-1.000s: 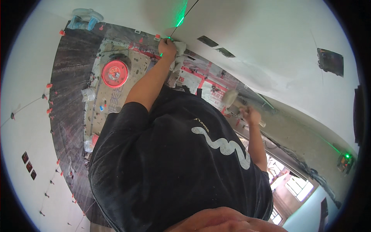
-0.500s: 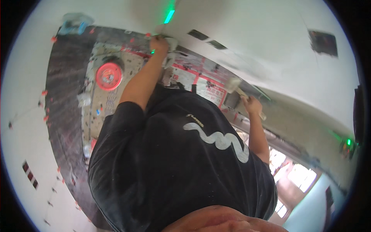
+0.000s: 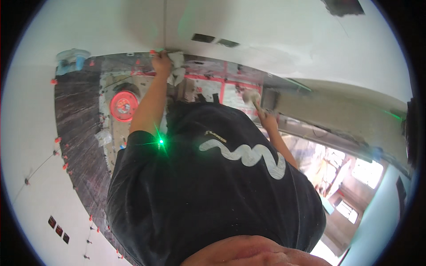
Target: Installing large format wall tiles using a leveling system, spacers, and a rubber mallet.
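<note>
My right hand [image 3: 268, 120] is wrapped round the handle of a mallet [image 3: 251, 96] with a pale, rounded head. The mallet head is raised, out in front of me and to the right. Farther left, my left hand [image 3: 161, 65] is at the foot of the pale wall, its fingers bent together close to a small orange-red clip [image 3: 153, 52]. Anything between those fingers is too small to make out. A crumpled whitish cloth or bag [image 3: 177, 67] is right beside this hand; I cannot tell whether it is held.
A round red bucket [image 3: 124, 106] stands left of my left forearm. Dark streaked tiles [image 3: 77, 115] with orange-red clips run along the left. Pale walls [image 3: 248, 26] have dark rectangular cutouts [image 3: 204, 38]. A blue-and-white item [image 3: 73, 61] sits in the far left corner. Clear plastic [image 3: 103, 137] lies near the bucket.
The whole view has shifted. The mallet has swung a little inward with my right hand. My left hand stays by the clip and the whitish cloth. A bright green laser spot now shows by my left sleeve.
</note>
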The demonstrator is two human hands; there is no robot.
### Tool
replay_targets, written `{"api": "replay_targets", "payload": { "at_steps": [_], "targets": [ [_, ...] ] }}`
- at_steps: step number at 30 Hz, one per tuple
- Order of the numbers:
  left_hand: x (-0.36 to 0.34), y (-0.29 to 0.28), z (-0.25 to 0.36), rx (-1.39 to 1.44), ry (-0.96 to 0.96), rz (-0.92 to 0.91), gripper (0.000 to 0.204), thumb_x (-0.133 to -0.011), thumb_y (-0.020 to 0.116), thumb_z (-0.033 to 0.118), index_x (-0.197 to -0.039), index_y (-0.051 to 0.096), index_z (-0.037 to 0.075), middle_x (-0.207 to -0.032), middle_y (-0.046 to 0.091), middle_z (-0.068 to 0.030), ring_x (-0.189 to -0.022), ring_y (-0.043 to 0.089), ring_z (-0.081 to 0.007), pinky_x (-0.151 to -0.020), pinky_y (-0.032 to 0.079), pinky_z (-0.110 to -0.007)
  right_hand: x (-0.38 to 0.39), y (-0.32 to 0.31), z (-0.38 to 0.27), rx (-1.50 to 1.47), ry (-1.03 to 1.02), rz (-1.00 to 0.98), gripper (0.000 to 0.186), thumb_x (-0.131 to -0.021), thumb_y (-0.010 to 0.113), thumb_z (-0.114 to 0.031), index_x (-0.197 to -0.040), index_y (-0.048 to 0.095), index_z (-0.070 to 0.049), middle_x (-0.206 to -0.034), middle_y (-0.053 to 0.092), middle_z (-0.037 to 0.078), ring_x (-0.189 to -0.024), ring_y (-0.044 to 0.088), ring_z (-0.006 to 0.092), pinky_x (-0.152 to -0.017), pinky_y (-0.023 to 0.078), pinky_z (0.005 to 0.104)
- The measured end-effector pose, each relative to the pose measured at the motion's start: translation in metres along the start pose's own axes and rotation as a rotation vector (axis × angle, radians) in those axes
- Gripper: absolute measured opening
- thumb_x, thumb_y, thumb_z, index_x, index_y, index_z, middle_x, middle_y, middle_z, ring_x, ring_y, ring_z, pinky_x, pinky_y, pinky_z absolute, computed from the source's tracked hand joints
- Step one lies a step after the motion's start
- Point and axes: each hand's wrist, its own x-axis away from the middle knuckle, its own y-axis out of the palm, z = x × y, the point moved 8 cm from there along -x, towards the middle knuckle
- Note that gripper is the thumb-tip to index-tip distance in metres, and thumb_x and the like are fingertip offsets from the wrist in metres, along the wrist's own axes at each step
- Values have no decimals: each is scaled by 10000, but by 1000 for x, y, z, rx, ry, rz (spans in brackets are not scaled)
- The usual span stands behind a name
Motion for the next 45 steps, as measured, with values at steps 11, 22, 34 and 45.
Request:
{"api": "replay_targets", "payload": {
  "at_steps": [11,22,34,45],
  "targets": [
    [20,-21,-22,181,-118,-16,252,-889,549,181,-916,646,-49,-805,667,-228,-763,639,-401,-680,469,-443,-18,138,53,-265,519,-262,556,-923,420,-473,-1283,516,-61,-1068,640,209,-973,614,394,-821,478,495],
    [106,-6,140,-343,164,-356,837,-907,481,262,-1454,-80,-32,-892,654,-259,-767,635,-430,-744,483,-540,-77,90,261,-1509,604,432,511,-903,491,-430,-1243,566,-56,-1138,635,129,-984,613,323,-760,492,473],
    [136,-36,218,-131,338,-124,769,-900,493,233,-1390,34,-141,-1100,587,-294,-987,590,-436,-856,468,-484,-100,-100,112,-1348,394,874,426,-831,600,-211,-1230,551,-70,-1096,625,139,-976,611,281,-748,506,446],
    [165,-41,237,-1214,524,809,467,-972,395,173,-1361,326,-75,-1252,489,-229,-1121,504,-325,-954,403,-423,-164,-63,201,-1581,383,1513,534,-744,672,-17,-1241,495,-103,-966,625,149,-850,631,285,-684,526,423]
  ]
}}
